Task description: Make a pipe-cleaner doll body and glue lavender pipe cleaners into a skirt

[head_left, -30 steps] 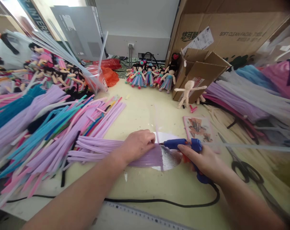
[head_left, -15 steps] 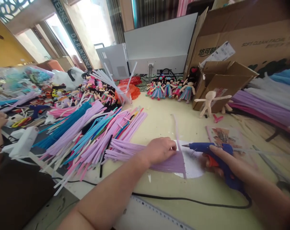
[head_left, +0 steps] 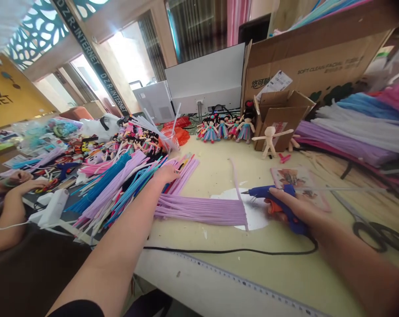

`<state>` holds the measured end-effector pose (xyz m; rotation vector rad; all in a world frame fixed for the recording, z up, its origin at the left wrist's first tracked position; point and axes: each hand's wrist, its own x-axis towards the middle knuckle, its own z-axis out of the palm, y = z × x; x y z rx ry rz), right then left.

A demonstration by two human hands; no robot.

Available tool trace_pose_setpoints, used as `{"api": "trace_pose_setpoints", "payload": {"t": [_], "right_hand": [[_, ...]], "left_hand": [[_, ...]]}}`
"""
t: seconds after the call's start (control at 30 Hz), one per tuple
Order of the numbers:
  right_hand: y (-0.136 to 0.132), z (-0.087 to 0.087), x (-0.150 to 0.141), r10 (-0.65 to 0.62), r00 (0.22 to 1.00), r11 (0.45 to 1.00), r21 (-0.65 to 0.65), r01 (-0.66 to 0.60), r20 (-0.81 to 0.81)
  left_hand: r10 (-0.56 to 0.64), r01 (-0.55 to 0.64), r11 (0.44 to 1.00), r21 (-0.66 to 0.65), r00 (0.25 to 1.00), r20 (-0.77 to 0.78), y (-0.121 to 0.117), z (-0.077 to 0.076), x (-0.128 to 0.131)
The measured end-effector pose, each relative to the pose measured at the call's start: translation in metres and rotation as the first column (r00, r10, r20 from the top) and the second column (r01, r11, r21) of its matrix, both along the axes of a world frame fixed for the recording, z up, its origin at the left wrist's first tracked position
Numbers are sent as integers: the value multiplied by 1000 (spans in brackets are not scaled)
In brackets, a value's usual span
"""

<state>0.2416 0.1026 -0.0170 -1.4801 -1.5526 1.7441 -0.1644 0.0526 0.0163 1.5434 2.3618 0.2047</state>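
Observation:
My right hand grips a blue hot glue gun, its nozzle pointing left beside a flat row of lilac pipe cleaners. The row lies side by side, its right end on a white round sheet. Across that end runs a single upright lilac pipe cleaner. My left hand is at the heap of mixed pipe cleaners, fingers bunched together and partly hidden; what they hold I cannot make out.
Several finished dolls stand at the back near a small cardboard box. A bare beige figure leans before it. Scissors lie at right. A black cord crosses the front. At left are another person's hands.
My left hand has left the lilac row and moved left and away to the loose heap. My right hand still holds the glue gun near the row's end. The head view has shifted.

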Motion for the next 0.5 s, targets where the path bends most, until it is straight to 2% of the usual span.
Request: {"api": "trace_pose_setpoints", "payload": {"t": [0.1, 0.2, 0.5], "right_hand": [[-3, 4, -1, -17, 1000, 1000, 10, 17, -17], [-5, 6, -2, -33, 999, 999, 2, 34, -33], [-6, 9, -2, -32, 998, 999, -7, 32, -49]], "left_hand": [[7, -8, 996, -89, 1000, -5, 2, -4, -1], [22, -19, 994, -105, 999, 26, 0, -3, -1], [163, -170, 985, 42, 976, 142, -14, 7, -7]]}}
